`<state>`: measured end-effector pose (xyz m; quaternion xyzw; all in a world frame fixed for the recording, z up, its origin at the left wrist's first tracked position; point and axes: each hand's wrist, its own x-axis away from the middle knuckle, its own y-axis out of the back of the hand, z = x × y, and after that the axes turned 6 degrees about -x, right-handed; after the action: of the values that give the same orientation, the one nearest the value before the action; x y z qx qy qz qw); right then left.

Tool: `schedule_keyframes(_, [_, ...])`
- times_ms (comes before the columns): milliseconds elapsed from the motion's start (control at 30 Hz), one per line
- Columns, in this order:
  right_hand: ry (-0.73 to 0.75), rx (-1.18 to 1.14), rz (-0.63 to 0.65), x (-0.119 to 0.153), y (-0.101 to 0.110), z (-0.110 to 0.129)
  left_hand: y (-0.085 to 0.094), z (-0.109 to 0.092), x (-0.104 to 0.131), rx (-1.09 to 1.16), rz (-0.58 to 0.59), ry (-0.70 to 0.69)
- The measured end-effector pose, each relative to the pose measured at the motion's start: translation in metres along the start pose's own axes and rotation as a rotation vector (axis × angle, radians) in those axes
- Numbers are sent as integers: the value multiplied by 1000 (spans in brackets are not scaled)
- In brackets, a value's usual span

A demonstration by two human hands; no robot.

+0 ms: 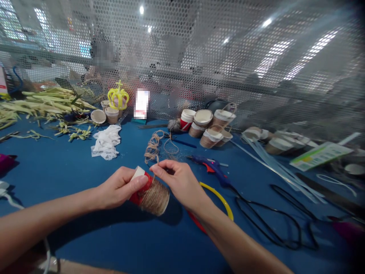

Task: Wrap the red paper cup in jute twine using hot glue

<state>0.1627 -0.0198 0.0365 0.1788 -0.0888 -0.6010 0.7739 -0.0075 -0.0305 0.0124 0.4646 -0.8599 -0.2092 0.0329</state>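
Note:
A red and white paper cup (pixel 155 196), tilted, has brown twine wound around its lower part. My left hand (pixel 122 186) is closed around the rim end, thumb over the red band. On the cup's right side, my right hand (pixel 173 177) pinches a strand of the twine between thumb and fingers. That strand runs up toward a loose coil of twine (pixel 153 145) on the blue table (pixel 119 236). A blue glue gun (pixel 218 171) lies right of my right hand, and part of a yellow ring (pixel 221 198) shows beside my right wrist.
Several twine-wrapped cups (pixel 210 137) stand along the mesh panel (pixel 176 68). White crumpled cloth (pixel 106 141) and pale plant stalks (pixel 51 101) lie left. Clear sticks (pixel 282 171) and a black cable (pixel 268 209) are on the right.

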Motion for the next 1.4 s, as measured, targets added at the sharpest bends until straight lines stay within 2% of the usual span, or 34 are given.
schedule_keyframes(67, [-7,16,17,0,-1,-1,-1,0,1,21,-13,14])
schedule_keyframes(167, [-24,73,36,-3,1,-5,-3,0,0,138,-31,117])
schedule_keyframes(333, [-64,26,30,-6,11,-12,-4,1,-11,427,-223,302])
schedule_keyframes(433, [-51,-14,145,0,13,-13,-3,1,-17,558,-270,347])
schedule_keyframes(500, [-61,-61,220,6,12,-14,-2,3,-18,575,-258,353])
schedule_keyframes(567, [-72,-127,219,10,10,-16,-1,6,-17,566,-228,333])
schedule_keyframes(733, [-138,-225,75,16,9,-20,0,12,-16,524,-112,253])
schedule_keyframes(867, [-128,-259,-5,18,7,-24,0,13,-16,484,-78,215])
schedule_keyframes(1400, [-100,-251,-5,18,0,-34,-5,12,-15,481,-112,243])
